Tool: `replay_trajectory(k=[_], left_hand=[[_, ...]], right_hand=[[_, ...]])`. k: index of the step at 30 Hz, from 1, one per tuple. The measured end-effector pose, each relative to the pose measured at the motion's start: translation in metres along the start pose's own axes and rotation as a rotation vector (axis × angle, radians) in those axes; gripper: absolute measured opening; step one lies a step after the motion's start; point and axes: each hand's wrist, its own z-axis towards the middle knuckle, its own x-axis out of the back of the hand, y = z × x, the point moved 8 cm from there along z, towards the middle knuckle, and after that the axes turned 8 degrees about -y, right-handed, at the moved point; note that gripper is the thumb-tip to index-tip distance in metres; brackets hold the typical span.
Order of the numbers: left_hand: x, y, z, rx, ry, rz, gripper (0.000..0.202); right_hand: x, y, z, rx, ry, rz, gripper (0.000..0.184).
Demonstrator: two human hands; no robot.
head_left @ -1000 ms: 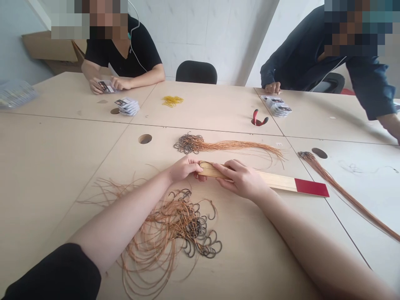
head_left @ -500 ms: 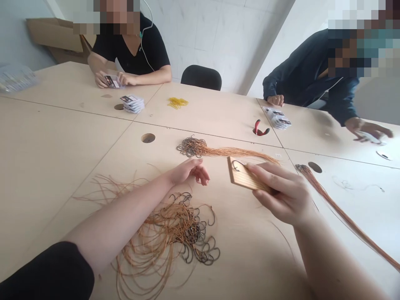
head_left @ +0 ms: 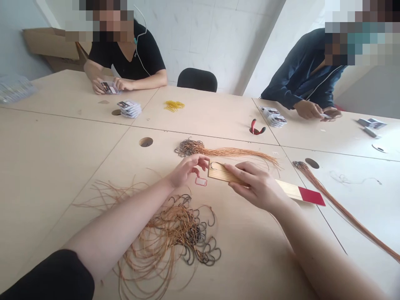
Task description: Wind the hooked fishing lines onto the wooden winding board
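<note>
A flat wooden block (head_left: 223, 173) is held tilted in my right hand (head_left: 254, 183), fingers on top and thumb below. A dark fish hook (head_left: 215, 165) lies on its left end. My left hand (head_left: 187, 170) has bent fingers spread apart, fingertips right by the block's left end; I cannot tell whether they touch. Just below those fingers is a small red-edged label (head_left: 201, 181). In front of my left forearm lies a loose pile of fish hooks (head_left: 198, 237) tied to orange-brown lines (head_left: 150, 246). A pale strip with a red end (head_left: 312, 196) shows behind my right wrist.
Beyond my hands lies a bundle of hooked lines (head_left: 231, 152), with another bundle (head_left: 337, 210) at right. Red-handled pliers (head_left: 256, 128) stand in a table hole. Yellow bands (head_left: 174, 105) and stacked packets (head_left: 129, 109) lie farther off. Two people sit opposite, handling small packets.
My right hand has moved left with the wooden block, bringing it up to my left fingers. The red-ended strip and small label have come into view. The right-hand co-worker's hands have come together.
</note>
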Motion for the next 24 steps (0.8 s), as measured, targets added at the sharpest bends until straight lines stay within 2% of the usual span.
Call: replay_trajectory(k=[3, 5, 9, 12, 15, 17, 20, 24], left_hand=[[-0.001, 0.015, -0.003, -0.083, 0.06, 0.272, 0.047], [-0.003, 0.021, -0.005, -0.083, 0.088, 0.432, 0.044], [-0.014, 0.028, -0.002, -0.106, 0.027, 0.772, 0.036], [-0.02, 0.031, 0.002, -0.131, -0.016, 0.93, 0.029], [-0.022, 0.031, 0.004, -0.132, -0.023, 1.005, 0.025], [-0.019, 0.03, 0.005, -0.109, 0.01, 1.002, 0.026], [-0.008, 0.027, 0.004, -0.046, 0.104, 0.961, 0.026], [0.012, 0.023, 0.002, 0.067, 0.279, 0.918, 0.012]], right_hand=[[-0.024, 0.015, 0.002, -0.098, -0.084, -0.032, 0.042], [-0.037, 0.021, 0.003, -0.118, -0.122, -0.052, 0.042], [-0.058, 0.03, 0.003, -0.113, -0.174, -0.107, 0.044], [-0.068, 0.033, 0.002, -0.094, -0.188, -0.147, 0.045], [-0.07, 0.033, 0.002, -0.09, -0.17, -0.181, 0.046], [-0.07, 0.033, 0.002, -0.091, -0.156, -0.203, 0.046], [-0.071, 0.032, 0.003, -0.085, -0.161, -0.229, 0.046], [-0.07, 0.031, 0.004, -0.086, -0.164, -0.244, 0.046]])
